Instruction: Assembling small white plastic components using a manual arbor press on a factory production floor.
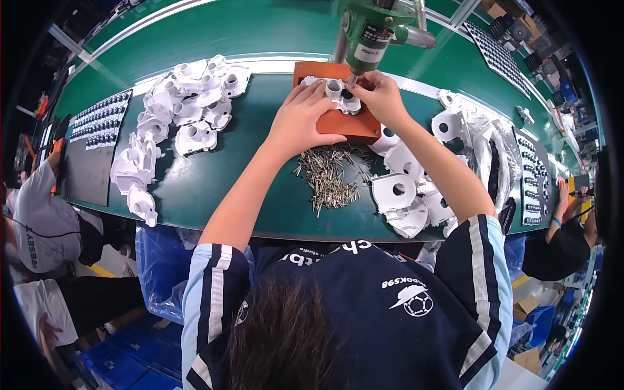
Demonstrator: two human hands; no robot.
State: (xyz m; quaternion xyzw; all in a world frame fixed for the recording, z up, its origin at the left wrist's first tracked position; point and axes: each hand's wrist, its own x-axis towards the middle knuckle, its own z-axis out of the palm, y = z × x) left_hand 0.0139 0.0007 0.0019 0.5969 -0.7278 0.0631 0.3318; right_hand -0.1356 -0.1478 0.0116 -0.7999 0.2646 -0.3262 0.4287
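Note:
A white plastic part [337, 91] lies on an orange-brown fixture block [344, 123] on the green table. My left hand [302, 117] rests on the block and presses the part's left side with its fingers. My right hand [382, 94] pinches at the tip of a green powered screwdriver [369, 32] that hangs from above, right over the part. Whether a screw sits between those fingers is hidden. A loose heap of small metal screws [330, 175] lies just in front of the block.
A pile of white plastic housings [179, 117] fills the table's left; another pile [422, 182] lies at the right. Black trays of small parts [97, 120] sit far left and far right [533, 175]. Other people work at both sides.

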